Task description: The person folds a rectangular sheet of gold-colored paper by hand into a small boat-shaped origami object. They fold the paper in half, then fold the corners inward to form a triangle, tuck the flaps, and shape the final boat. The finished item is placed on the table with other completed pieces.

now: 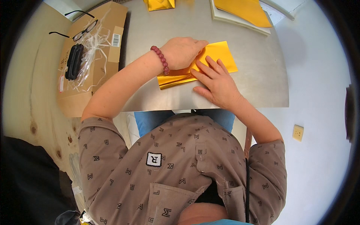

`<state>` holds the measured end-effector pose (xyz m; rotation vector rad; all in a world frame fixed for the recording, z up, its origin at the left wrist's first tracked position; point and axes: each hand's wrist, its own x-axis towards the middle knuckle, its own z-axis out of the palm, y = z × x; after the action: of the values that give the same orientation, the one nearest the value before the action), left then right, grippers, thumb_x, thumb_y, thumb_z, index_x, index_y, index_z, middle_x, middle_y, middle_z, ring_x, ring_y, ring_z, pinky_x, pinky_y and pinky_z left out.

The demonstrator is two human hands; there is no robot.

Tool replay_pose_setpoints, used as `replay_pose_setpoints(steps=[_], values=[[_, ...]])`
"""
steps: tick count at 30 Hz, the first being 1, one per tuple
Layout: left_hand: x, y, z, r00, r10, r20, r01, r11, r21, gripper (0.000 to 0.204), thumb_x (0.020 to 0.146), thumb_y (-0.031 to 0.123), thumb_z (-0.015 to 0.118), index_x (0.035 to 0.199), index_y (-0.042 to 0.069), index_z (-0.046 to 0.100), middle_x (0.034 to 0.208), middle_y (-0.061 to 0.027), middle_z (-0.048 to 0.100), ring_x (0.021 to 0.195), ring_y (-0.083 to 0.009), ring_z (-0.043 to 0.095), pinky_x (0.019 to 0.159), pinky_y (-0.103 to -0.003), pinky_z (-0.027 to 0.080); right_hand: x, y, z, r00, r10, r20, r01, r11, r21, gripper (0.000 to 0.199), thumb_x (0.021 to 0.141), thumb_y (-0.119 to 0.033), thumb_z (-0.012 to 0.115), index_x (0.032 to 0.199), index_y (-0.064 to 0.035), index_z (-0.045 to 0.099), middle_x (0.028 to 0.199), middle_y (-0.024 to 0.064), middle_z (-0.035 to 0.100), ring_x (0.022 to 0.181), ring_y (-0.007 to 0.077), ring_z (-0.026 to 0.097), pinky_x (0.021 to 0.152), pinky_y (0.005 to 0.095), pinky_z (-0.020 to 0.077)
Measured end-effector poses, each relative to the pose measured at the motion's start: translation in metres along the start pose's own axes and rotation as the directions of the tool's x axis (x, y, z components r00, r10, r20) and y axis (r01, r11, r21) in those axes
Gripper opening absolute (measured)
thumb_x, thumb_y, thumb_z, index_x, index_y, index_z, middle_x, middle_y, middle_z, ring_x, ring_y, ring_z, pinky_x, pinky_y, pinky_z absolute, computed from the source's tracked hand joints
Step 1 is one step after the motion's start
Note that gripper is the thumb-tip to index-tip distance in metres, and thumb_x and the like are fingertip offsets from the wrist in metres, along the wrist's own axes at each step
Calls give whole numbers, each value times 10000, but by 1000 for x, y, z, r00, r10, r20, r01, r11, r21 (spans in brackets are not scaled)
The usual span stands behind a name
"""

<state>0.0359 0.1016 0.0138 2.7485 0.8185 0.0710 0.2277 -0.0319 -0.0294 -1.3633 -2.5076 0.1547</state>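
A sheet of shiny gold foil paper (221, 54) lies at a slant on the metal table, with folded layers along its near left edge. My left hand (182, 52), with a dark red bead bracelet (160, 60) on its wrist, is bent over the sheet's far left part. Its fingers are curled together on the paper, and some fingertips are hidden. Resting flat on the right part of the same sheet, my right hand (221, 84) has its fingers spread and its thumb off the near edge.
At the left a cardboard box (107, 48) carries eyeglasses (84, 30), a black case (74, 62) and tangled clear plastic strips (98, 48). A folded gold paper piece (160, 4) sits at the far edge. Gold sheets (247, 11) lie on a pale stack (240, 24) at the far right.
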Motion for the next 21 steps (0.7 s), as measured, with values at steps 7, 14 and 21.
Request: replay_pose_setpoints(steps=[7,14,21], values=[[-16,11,10,996,32,-81,-32,999,6,752,891,273,774,1526,67,429,1204,-200,695,1124,-379,670,933,-458,577,-25,-28,-6,999,-11,31,10,999,47,619,1009,-500,631,1484,-107,581,1553,104,541,1515,351,399,1266,587,245],[-25,6,15,989,98,-113,-103,994,-37,866,807,345,853,1509,37,452,1259,-190,670,1188,-368,632,996,-441,547,-32,-31,-10,999,34,-36,-32,997,66,495,1018,-353,646,1407,-48,623,1441,114,649,1423,276,549,1269,558,258],[-30,2,14,989,125,-81,-127,992,-15,908,777,424,884,1482,13,487,1279,-168,654,1238,-335,603,1050,-414,523,-49,-13,-13,963,183,-200,-189,982,-14,363,1010,-226,647,1323,-47,681,1338,109,720,1326,244,641,1260,556,269]])
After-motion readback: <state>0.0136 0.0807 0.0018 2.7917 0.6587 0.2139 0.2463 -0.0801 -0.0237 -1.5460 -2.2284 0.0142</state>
